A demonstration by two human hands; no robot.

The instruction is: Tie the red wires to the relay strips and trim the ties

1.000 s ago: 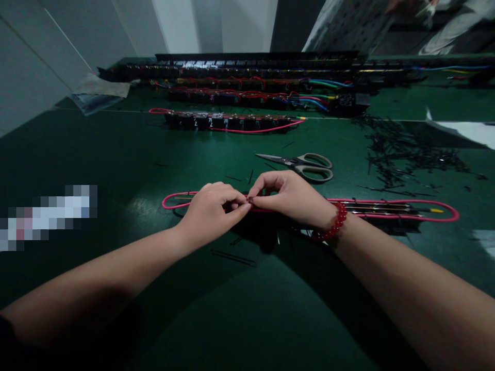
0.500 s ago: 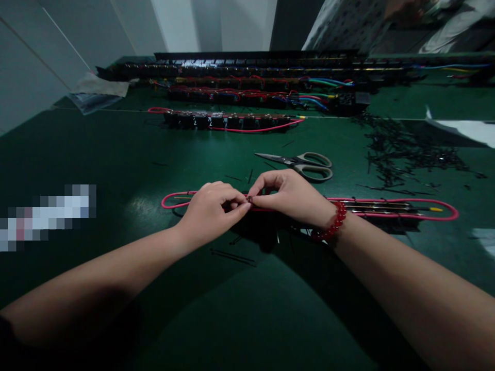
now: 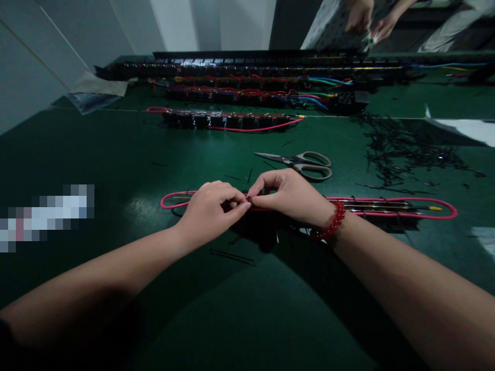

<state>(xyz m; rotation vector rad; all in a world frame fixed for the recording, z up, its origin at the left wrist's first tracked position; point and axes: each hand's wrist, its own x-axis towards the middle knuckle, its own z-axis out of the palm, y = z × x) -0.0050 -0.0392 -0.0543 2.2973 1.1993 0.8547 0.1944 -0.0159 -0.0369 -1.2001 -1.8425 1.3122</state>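
A long black socket strip with a pink wire [image 3: 390, 207] looped along it lies across the green table [image 3: 116, 154] in front of me. My left hand [image 3: 211, 208] and my right hand [image 3: 292, 196] meet over the middle of the strip. Both hands have fingers pinched together at the same spot on the pink wire, on something small and dark that I cannot make out. A red bead bracelet [image 3: 334, 221] circles my right wrist.
Grey-handled scissors [image 3: 305, 164] lie just beyond my right hand. A heap of black clippings [image 3: 406, 149] covers the right side. Similar wired strips [image 3: 228, 121] lie further back, several more behind them. Another person's hands [image 3: 367, 20] work at the top right. A loose black tie [image 3: 232, 255] lies near me.
My hands stay pinched at the same spot. Another person's hands have come into view at the top right.
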